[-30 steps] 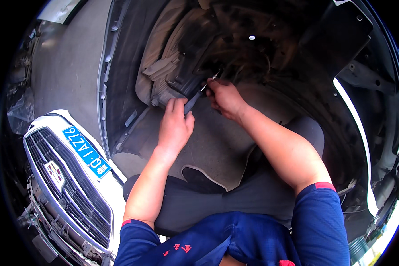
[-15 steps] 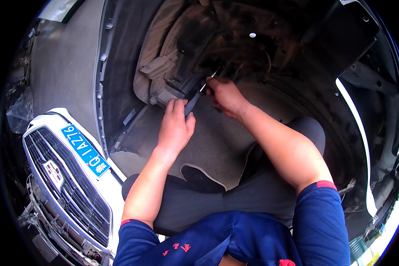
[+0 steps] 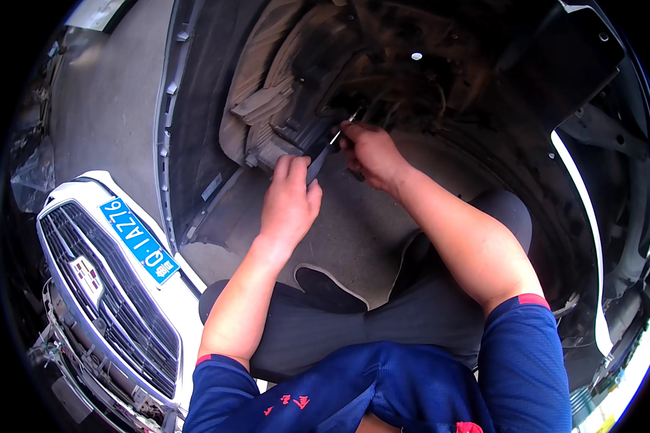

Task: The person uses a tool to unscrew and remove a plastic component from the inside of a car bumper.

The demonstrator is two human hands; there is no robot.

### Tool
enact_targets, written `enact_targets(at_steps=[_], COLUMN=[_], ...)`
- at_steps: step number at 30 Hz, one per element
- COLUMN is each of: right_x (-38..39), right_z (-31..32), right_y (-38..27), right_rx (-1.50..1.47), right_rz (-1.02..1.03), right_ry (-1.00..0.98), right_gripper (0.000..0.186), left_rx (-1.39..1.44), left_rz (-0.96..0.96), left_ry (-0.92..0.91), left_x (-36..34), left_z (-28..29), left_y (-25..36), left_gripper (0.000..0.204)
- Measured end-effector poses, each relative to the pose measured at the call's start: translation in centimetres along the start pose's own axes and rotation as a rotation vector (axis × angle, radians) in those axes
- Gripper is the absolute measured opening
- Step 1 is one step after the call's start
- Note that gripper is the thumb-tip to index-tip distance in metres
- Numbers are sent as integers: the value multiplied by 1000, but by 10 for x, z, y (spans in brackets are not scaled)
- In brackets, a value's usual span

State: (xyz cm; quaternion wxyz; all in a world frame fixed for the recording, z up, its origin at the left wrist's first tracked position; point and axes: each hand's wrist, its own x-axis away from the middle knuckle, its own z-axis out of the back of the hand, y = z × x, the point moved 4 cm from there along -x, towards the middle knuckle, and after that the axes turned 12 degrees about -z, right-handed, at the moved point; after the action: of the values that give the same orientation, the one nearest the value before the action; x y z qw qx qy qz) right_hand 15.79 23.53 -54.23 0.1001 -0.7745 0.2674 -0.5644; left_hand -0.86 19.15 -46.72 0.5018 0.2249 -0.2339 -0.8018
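Note:
My right hand (image 3: 372, 155) is closed around a slim tool with a shiny metal shaft (image 3: 334, 138). The tool's far end points up into the dark cavity of the car's underside, where its tip is hard to make out. To its left, my left hand (image 3: 289, 202) has its fingers curled over the edge of a dark, flexible-looking plastic strip (image 3: 315, 166). That strip meets a dusty grey plastic liner (image 3: 271, 150) just beyond my left fingers. Part of the tool's body is hidden inside my right fist.
A white front bumper with a dark grille (image 3: 115, 296) and a blue plate (image 3: 139, 242) lies at my left. Along the left runs a black panel edge with clips (image 3: 167, 115). A curved dark wheel-arch liner (image 3: 556, 209) and white body edge (image 3: 588, 209) flank my right arm.
Both hands keep their holds. My left hand has shifted slightly up and to the right, and my right hand has moved a little to the right with the tool.

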Motion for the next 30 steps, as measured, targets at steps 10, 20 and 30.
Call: enact_targets(at_steps=[10, 20, 30], right_x=[7, 16, 17], right_z=[-1, -13, -14], right_y=[-2, 7, 9], right_rx=[-47, 69, 325], right_rz=[-45, -222, -53], right_ry=[-5, -170, 3], right_gripper=[26, 21, 45], left_rx=[-11, 1469, 769], left_rz=[11, 1070, 494], left_ry=[-6, -143, 213], left_x=[0, 14, 11], left_z=[-6, -38, -27], left_y=[-9, -37, -3], left_gripper=[33, 47, 29])
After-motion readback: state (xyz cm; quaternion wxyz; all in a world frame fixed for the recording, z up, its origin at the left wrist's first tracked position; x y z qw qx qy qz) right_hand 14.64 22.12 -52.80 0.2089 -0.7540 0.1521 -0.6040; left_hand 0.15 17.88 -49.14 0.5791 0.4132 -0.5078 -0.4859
